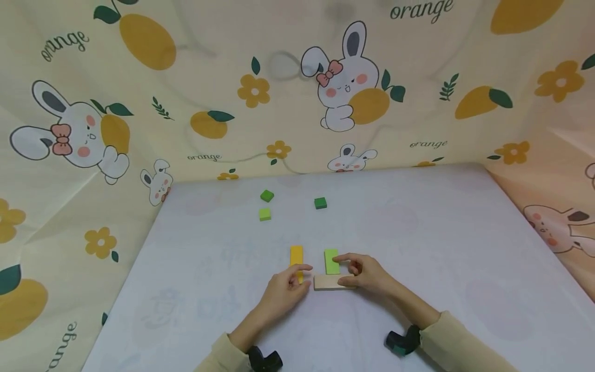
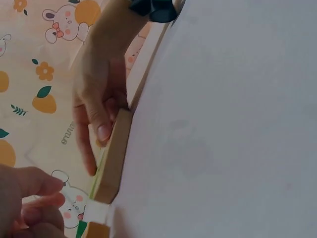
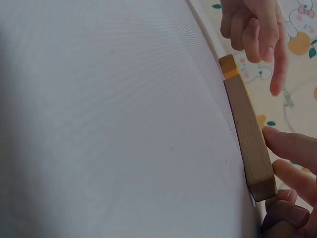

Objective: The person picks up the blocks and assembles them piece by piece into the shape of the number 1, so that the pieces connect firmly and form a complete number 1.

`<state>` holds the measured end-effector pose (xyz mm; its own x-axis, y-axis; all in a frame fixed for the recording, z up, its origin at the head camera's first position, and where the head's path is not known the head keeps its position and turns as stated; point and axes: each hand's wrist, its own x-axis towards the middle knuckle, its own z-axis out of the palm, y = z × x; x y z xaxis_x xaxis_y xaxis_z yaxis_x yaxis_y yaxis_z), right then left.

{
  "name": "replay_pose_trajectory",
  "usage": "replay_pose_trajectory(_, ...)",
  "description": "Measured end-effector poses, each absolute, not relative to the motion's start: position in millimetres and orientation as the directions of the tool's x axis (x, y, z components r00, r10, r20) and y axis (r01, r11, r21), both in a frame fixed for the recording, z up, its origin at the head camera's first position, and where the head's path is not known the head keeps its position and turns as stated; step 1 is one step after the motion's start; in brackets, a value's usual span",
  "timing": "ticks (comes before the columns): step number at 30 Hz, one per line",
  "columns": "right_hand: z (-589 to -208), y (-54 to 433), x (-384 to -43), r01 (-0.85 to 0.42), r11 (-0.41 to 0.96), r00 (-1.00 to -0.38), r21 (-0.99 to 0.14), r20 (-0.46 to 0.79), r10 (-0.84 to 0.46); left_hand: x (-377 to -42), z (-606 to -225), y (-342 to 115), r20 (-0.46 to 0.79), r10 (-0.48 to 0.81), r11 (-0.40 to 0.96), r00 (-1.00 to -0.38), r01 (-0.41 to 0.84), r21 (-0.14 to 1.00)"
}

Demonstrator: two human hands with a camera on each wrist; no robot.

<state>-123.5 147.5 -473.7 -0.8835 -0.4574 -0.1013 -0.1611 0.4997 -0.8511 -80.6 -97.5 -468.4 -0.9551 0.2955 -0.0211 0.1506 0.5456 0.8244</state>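
A plain wooden block (image 1: 327,282) lies crosswise on the white table, with a light green block (image 1: 331,262) standing off its far side. My right hand (image 1: 369,273) has its index finger on the green block and its thumb at the right part of the wooden one. In the right wrist view, that thumb and finger (image 3: 292,148) touch the wooden block (image 3: 250,139). To the left lies a yellow block (image 1: 296,254), partly covered by my left hand (image 1: 282,290). The left fingers are loosely bent and, in the right wrist view, hold nothing.
Farther back on the table (image 1: 395,232) lie three small blocks: a green one (image 1: 267,196), a light green one (image 1: 265,214) and a dark green one (image 1: 321,203). A cloth printed with rabbits and oranges (image 1: 279,103) hangs behind and beside the table.
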Motion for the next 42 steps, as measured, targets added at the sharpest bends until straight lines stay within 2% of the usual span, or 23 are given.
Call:
replay_pose_trajectory(9, -473.1, 148.5, -124.1, -0.169, 0.491, -0.873, -0.855, -0.101, -0.476, -92.3, -455.1, -114.8, -0.067, 0.365, 0.538, -0.928, 0.152, 0.829)
replay_pose_trajectory(19, -472.3, 150.3, -125.0, -0.181, 0.485, -0.868, -0.856, -0.093, -0.488, -112.3, -455.0, -134.6, -0.049, 0.452, 0.505, -0.891, 0.211, 0.837)
replay_pose_trajectory(28, -470.8, 149.6, -126.3, -0.17, 0.464, -0.864, -0.869, -0.095, -0.494, -125.7, -463.4, -146.1, -0.178, 0.489, 0.52, -0.854, 0.122, 0.846)
replay_pose_trajectory(34, -471.9, 149.1, -126.4, -0.169, 0.476, -0.862, -0.863, -0.105, -0.497, -132.3, -469.0, -151.3, -0.196, 0.527, 0.54, -0.827, 0.147, 0.829)
replay_pose_trajectory(42, -474.8, 148.4, -126.9, -0.176, 0.482, -0.862, -0.858, -0.102, -0.497, -137.8, -469.3, -152.5, -0.226, 0.521, 0.6, -0.823, 0.165, 0.783)
